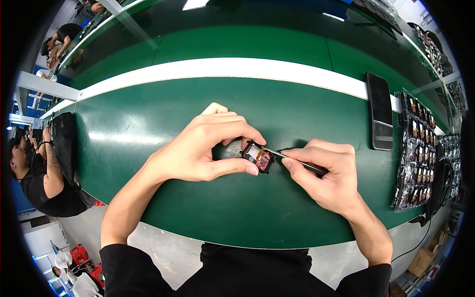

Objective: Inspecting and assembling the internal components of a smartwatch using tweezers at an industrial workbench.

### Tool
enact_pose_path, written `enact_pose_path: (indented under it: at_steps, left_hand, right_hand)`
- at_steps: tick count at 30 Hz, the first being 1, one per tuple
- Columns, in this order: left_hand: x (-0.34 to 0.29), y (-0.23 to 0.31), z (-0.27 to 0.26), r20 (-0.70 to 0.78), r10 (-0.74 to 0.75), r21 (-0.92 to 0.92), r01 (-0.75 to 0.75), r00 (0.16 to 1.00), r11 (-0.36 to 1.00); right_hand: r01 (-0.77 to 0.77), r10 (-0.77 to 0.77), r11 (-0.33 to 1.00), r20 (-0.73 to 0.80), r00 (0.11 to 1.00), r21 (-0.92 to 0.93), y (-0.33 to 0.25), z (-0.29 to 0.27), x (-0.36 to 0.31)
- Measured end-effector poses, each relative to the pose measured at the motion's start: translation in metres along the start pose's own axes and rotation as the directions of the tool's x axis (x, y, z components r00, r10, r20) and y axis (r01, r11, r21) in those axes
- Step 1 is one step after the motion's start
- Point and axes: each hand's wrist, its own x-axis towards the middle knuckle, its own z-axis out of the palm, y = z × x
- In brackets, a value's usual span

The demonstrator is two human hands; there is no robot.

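Between the thumb and fingers of my left hand (210, 143) is a small black device housing (258, 157), roughly square, with a silvery block and a red circuit board showing inside. My right hand (326, 171) grips a pair of slim dark tweezers (308, 167) like a pen. Their thin metal tip reaches the housing's upper right edge, close to the red board. Both hands are just above the green tabletop (198, 205). The exact contact of the tip is too small to tell.
A black phone (380, 111) lies at the right by the white rail (222, 68). Clear trays (418, 153) of similar small devices stand beyond it, with a black cable bundle (440, 180) alongside. At the far left, a person in black (44, 173) sits by a black bag (64, 146).
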Motion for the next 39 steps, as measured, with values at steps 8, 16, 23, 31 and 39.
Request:
enact_pose_path:
  at_steps: [8, 16, 23, 31, 39]
  left_hand:
    - [0.0, 0.0, -0.0011, 0.006, -0.016, -0.017, 0.016, 1.0, 1.0]
    - [0.0015, 0.002, -0.0004, 0.002, -0.03, -0.028, 0.03, 1.0, 0.999]
    - [0.0007, 0.0006, -0.0009, 0.002, -0.017, -0.027, 0.017, 1.0, 0.999]
    - [-0.0002, -0.0012, 0.0002, 0.009, 0.001, -0.015, -0.001, 1.0, 1.0]
    - [0.0008, 0.0014, 0.0013, 0.007, 0.025, 0.023, -0.025, 1.0, 0.999]
  right_hand:
    - [0.006, -0.006, 1.0, -0.008, 1.0, 0.004, 0.0007, 0.0002, 0.0]
    - [0.007, -0.007, 1.0, -0.012, 1.0, 0.003, 0.001, 0.0009, -0.0008]
    - [0.011, -0.011, 1.0, -0.006, 1.0, 0.004, 0.0017, 0.0004, -0.0009]
    - [0.007, -0.007, 1.0, 0.022, 1.0, 0.01, 0.0023, -0.0004, -0.0015]
    - [0.026, -0.026, 0.999, 0.022, 0.999, -0.026, 0.0015, -0.0013, -0.0023]
